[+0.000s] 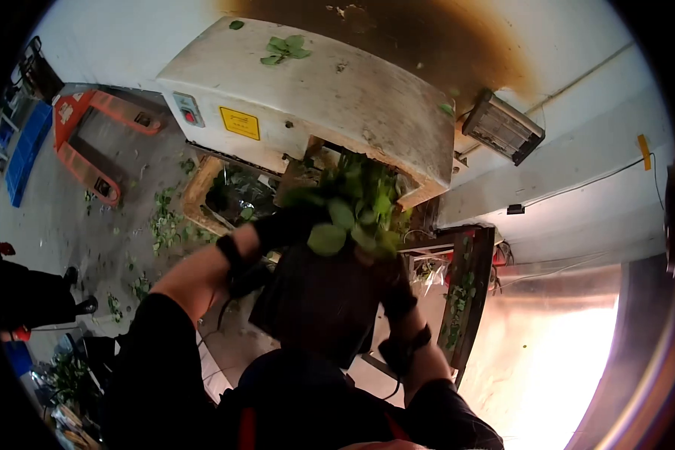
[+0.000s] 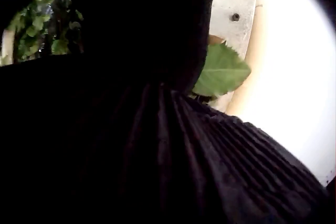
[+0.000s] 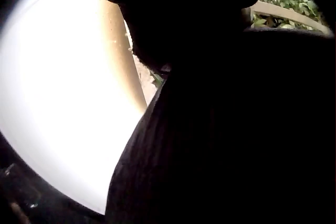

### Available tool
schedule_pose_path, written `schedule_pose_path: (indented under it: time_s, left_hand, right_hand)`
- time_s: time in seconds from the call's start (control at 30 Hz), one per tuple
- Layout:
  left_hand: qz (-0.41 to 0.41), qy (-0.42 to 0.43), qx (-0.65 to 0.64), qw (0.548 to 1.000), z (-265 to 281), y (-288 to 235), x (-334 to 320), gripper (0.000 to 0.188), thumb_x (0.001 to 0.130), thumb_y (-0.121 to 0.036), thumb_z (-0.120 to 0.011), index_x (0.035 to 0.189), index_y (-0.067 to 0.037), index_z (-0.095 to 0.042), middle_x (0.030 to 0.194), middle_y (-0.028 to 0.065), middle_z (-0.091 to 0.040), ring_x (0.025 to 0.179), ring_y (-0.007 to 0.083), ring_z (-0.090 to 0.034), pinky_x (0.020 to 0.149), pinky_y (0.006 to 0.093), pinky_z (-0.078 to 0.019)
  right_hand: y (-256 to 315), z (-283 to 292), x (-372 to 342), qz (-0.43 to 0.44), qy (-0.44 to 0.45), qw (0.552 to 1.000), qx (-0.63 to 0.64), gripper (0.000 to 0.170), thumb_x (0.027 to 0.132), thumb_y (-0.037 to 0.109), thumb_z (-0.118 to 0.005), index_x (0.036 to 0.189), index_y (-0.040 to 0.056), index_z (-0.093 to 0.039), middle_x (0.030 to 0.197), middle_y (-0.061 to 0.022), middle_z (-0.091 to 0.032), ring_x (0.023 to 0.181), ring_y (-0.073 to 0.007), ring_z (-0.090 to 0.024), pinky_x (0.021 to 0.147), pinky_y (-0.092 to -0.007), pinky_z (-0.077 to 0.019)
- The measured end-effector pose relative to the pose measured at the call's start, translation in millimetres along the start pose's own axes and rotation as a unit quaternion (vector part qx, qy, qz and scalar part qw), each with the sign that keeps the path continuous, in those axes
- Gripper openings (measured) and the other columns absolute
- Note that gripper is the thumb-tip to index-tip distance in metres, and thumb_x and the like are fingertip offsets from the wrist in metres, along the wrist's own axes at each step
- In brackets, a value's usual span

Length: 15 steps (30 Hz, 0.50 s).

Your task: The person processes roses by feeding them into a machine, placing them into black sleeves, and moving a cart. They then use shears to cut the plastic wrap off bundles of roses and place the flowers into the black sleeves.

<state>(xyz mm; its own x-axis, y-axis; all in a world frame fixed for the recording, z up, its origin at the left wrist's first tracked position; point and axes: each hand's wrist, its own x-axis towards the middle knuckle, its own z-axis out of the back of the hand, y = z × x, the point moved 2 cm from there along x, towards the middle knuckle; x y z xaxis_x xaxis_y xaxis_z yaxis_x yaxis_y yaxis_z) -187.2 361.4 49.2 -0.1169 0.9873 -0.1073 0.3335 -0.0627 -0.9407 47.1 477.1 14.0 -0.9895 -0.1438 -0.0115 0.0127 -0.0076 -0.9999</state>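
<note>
In the head view a dark wrapped bundle of leafy stems (image 1: 319, 300) is held in front of the chest. Its green leaves (image 1: 341, 217) stick out of the far end, right at the opening of a worn white machine (image 1: 292, 90). My left hand (image 1: 281, 229), in a black glove, grips the bundle's left side near the leaves. On the other side my right hand (image 1: 390, 277), also gloved in black, holds it, its fingers hidden. Dark ribbed wrapping (image 2: 173, 140) fills much of the left wrist view, with one serrated leaf (image 2: 223, 70) beyond the glove.
A wooden-edged bin (image 1: 201, 187) with leaves stands left of the opening. An orange pallet jack (image 1: 71, 127) is on the leaf-strewn floor. Another person (image 1: 30, 296) is at the far left. A heater-like lamp (image 1: 504, 126) hangs right of the machine, above a dark frame (image 1: 472, 292).
</note>
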Motion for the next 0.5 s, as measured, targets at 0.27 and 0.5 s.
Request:
schedule_pose_path:
  time_s: [0.27,0.5]
  left_hand:
    - [-0.054,0.002,0.02,0.998,-16,26,-34,0.04,0.096,-0.018,-0.049,0.132,-0.004,-0.044,0.129,0.0108,-0.05,0.111,0.0173,-0.051,0.094,0.0298,-0.0436]
    - [-0.21,-0.024,0.26,0.942,-52,92,-117,0.034,0.093,-0.026,-0.052,0.119,-0.004,-0.057,0.106,0.0059,-0.062,0.087,0.0126,-0.056,0.079,0.0291,-0.048]
  right_hand:
    - [-18,22,-14,0.31,-0.225,-0.038,-0.923,0.052,0.096,0.036,-0.038,0.136,0.0039,-0.035,0.123,-0.0108,-0.053,0.092,-0.0208,-0.059,0.082,-0.0257,-0.0494]
    - [-20,118,-38,0.354,-0.164,0.074,-0.918,0.045,0.085,0.001,-0.06,0.128,0.0009,-0.046,0.123,-0.0093,-0.053,0.109,-0.0188,-0.054,0.096,-0.0309,-0.0444]
